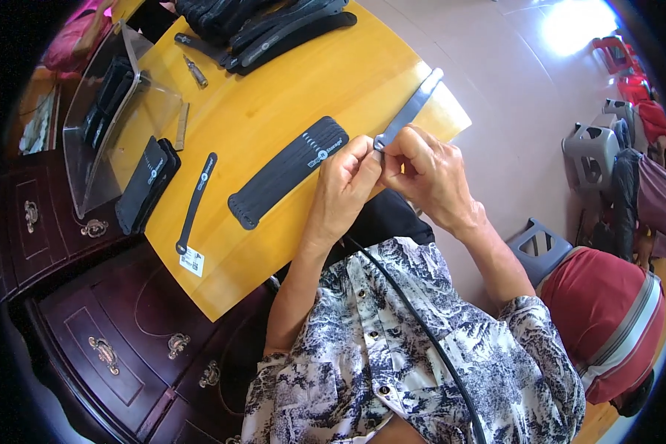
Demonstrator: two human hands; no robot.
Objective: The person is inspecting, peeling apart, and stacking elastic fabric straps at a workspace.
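Both hands meet over the table's near right edge, fingertips pinched at one end of a dark strap (416, 102). The strap's rounded far end stretches away toward the table's corner. Fingers of my left hand (345, 191) are closed on the end beside its hole. My right hand (431, 177) pinches the same end from the other side; its fingertips are partly hidden. Just left of my hands lies a fanned row of black straps (285, 174). Further left, a single black strap (197, 200) touches a small white label (191, 261).
A black strap stack (144, 189) lies at the table's left edge, near a clear plastic bin (118, 126). More black straps (274, 41) and a small pointed tool (194, 72) lie at the back. Dark drawers (118, 337) stand left; grey stools (536, 248) stand right.
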